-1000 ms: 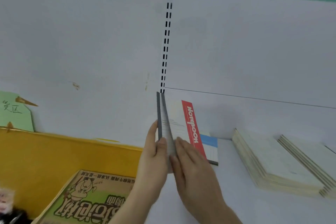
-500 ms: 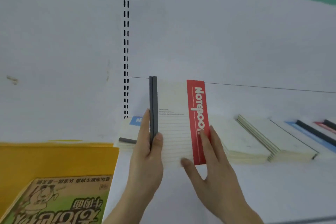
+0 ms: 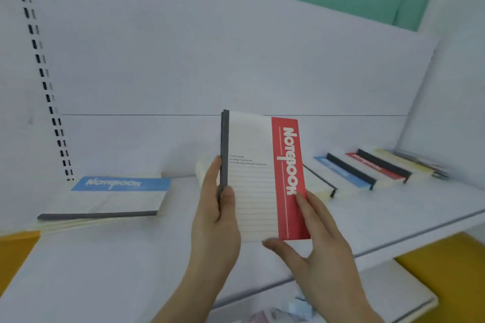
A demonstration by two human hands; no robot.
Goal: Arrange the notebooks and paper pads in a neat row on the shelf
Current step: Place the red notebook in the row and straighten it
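My left hand (image 3: pixel 215 217) pinches the grey spine of the red notebook (image 3: pixel 262 178), thumb in front. My right hand (image 3: pixel 315 238) clasps its lower right corner, fingers on the red band printed "NOTEBOOK". The flat, ruled, cream cover stands upright above the white shelf (image 3: pixel 105 270). A blue notebook (image 3: pixel 110 196) lies flat to the left; a row of notebooks (image 3: pixel 367 173) lies to the right.

Stationery shop, display aisle. White metal shelf (image 3: pixel 393 207) on a slotted upright (image 3: pixel 42 71) with plain back panel; identical notebooks (image 3: pixel 349 173) laid out in overlapping rows, a matching blue-banded stack (image 3: pixel 110 199) at left. Yellow lower shelving (image 3: pixel 451 265) beneath.
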